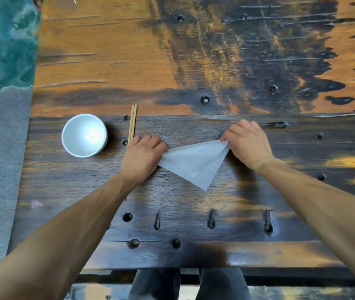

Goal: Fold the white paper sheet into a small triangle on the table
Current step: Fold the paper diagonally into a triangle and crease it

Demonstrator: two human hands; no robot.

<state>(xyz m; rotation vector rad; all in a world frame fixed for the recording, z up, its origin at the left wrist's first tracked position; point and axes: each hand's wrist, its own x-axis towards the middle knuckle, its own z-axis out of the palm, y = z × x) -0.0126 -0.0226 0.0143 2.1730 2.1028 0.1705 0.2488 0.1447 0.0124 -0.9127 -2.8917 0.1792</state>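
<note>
The white paper sheet (194,162) lies on the dark wooden table (194,213) folded into a triangle, its point toward me. My left hand (143,155) presses down on the paper's left corner with curled fingers. My right hand (246,142) pinches the right corner, where two layers of the sheet stand slightly apart. The long folded edge runs between my two hands.
A white bowl (84,135) stands left of my left hand. A pair of wooden chopsticks (133,124) lies between the bowl and that hand, partly under it. Metal studs dot the table. A teal rug (7,44) lies on the floor at the far left.
</note>
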